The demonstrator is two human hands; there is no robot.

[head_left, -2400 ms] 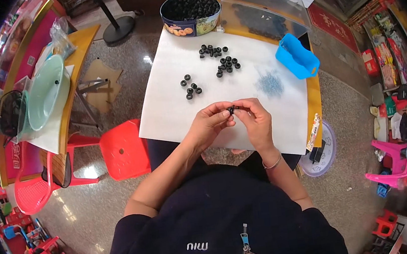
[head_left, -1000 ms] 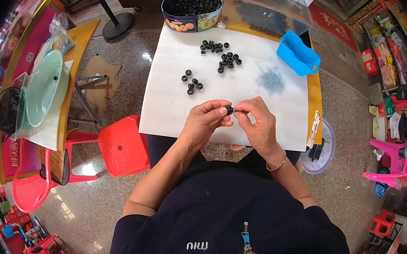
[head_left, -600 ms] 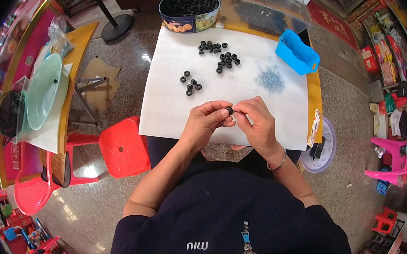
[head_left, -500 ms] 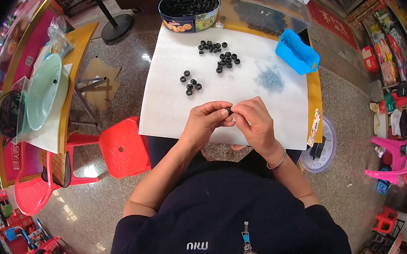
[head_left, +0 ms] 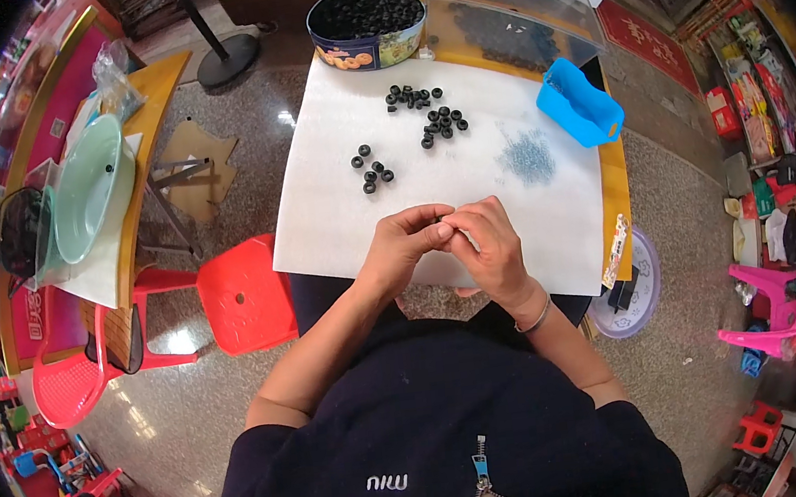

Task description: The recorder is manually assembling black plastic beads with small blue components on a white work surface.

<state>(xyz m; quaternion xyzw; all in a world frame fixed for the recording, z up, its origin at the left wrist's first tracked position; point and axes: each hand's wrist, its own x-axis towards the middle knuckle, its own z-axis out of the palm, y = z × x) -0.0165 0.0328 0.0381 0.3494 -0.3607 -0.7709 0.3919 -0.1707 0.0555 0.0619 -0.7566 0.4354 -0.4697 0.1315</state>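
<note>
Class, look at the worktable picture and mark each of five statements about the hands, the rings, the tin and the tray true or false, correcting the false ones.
1. The left hand and right hand meet at the fingertips over the white sheet. True.
2. The round tin is empty. False: it is full of black pieces.
3. Black rings lie loose on the sheet in small groups. True.
4. The blue tray sits at the sheet's left edge. False: it is at the far right corner.
5. The red stool stands to the person's right. False: it is to the left of the table.
</note>
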